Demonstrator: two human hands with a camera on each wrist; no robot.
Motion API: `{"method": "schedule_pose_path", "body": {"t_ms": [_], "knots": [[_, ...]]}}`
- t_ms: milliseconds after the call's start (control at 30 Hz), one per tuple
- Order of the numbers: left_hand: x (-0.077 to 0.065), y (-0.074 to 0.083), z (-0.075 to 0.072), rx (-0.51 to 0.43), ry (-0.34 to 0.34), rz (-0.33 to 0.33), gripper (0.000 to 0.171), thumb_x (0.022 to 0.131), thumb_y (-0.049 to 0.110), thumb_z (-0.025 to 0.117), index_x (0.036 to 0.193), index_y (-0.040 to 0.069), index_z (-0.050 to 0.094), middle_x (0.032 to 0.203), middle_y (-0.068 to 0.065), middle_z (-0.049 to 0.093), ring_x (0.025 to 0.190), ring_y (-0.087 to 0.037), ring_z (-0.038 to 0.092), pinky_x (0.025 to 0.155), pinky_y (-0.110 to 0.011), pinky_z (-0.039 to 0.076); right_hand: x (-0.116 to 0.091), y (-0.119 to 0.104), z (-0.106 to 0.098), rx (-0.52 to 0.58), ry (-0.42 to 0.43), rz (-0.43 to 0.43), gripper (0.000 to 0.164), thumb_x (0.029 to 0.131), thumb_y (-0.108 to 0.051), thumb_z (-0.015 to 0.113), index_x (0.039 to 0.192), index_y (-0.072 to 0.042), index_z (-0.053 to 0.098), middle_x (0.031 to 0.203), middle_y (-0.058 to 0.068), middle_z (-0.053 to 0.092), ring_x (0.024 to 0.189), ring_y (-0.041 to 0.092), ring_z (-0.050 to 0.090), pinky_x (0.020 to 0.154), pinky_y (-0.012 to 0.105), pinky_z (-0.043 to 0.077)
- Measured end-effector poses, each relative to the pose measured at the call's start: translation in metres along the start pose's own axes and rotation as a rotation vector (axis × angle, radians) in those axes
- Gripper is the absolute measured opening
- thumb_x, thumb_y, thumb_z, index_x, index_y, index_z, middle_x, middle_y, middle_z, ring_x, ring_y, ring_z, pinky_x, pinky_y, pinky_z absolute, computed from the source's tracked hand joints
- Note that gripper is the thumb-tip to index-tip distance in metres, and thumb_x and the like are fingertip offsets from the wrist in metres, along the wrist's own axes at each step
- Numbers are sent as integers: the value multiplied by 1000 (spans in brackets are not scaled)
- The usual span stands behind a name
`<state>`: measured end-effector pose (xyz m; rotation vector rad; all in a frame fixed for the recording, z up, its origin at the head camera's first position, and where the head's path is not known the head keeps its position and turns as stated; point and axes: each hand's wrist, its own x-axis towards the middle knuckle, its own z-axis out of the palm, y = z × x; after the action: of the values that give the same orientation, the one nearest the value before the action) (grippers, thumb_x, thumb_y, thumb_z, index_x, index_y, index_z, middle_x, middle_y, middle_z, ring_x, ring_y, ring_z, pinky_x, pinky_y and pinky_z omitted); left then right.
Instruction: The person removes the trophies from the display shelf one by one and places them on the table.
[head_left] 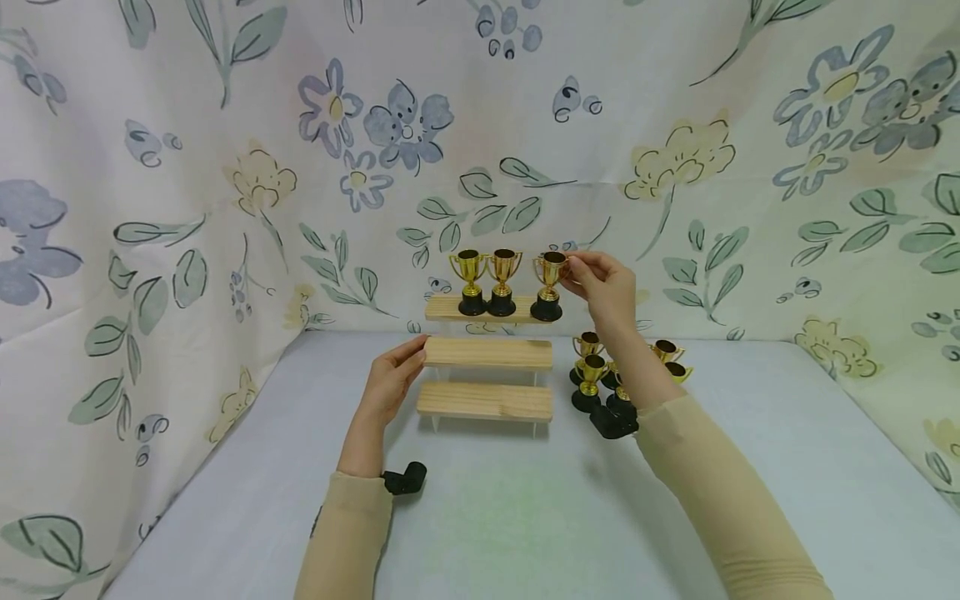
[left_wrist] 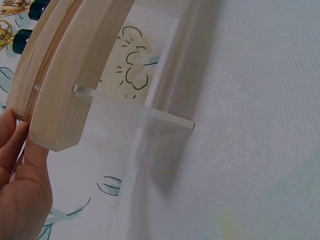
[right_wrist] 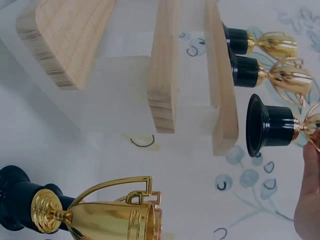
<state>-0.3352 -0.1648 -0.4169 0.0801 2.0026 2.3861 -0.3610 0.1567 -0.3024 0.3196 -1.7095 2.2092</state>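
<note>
My right hand (head_left: 606,287) pinches a small gold trophy cup (head_left: 550,279) by the handle, at the right end of the top board (head_left: 442,308). In the right wrist view the black base (right_wrist: 272,127) hangs just off that board. Two more trophy cups (head_left: 468,275) stand side by side on the left and middle of the top board. My left hand (head_left: 390,382) holds the left end of the middle board (head_left: 487,352) of the three-step wooden display stand. Thumb and fingers (left_wrist: 37,155) meet around the board end in the left wrist view.
Several more gold trophy cups (head_left: 591,371) with black bases stand to the right of the stand, partly hidden by my right forearm. The lowest board (head_left: 483,402) rests on clear supports. A floral cloth (head_left: 675,100) hangs behind the white table (head_left: 247,500).
</note>
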Motion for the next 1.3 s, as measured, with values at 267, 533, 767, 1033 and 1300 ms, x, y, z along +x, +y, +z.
{"method": "schedule_pose_path", "body": {"t_ms": [267, 533, 767, 1033, 1300], "knots": [[0, 0, 1, 8, 7, -9, 47, 102, 6, 52, 148, 1, 43, 156, -15, 42, 106, 9, 60, 104, -10, 47, -15, -11, -12, 16, 8, -4, 16, 92, -17, 68, 103, -6, 70, 87, -6, 74, 83, 6, 71, 80, 22, 63], [1, 0, 2, 0, -7, 8, 47, 102, 4, 51, 148, 0, 42, 156, -16, 41, 107, 10, 60, 102, -9, 48, -34, -14, -23, -16, 27, -30, 16, 92, -17, 68, 103, -7, 70, 88, -6, 74, 84, 6, 72, 80, 22, 62], [1, 0, 1, -1, 4, 1, 47, 102, 5, 51, 148, 0, 43, 156, -16, 42, 105, 10, 61, 102, -9, 48, -48, -13, -37, -46, 36, -32, 14, 92, -18, 69, 101, -8, 71, 88, -8, 75, 81, 4, 73, 79, 21, 62], [0, -1, 0, 18, 4, 2, 48, 102, 7, 52, 148, 1, 43, 156, -15, 41, 106, 11, 60, 105, -11, 47, -61, -11, -50, -66, 31, -51, 15, 92, -16, 68, 102, -5, 70, 90, -8, 76, 83, 4, 74, 80, 22, 62], [1, -2, -1, 43, -8, 4, 47, 102, 7, 51, 149, 3, 43, 156, -11, 43, 113, 7, 58, 109, -13, 45, -79, -4, -63, -153, 32, 23, 15, 94, -20, 67, 104, -9, 69, 91, -13, 76, 83, 2, 74, 79, 18, 61]]}}
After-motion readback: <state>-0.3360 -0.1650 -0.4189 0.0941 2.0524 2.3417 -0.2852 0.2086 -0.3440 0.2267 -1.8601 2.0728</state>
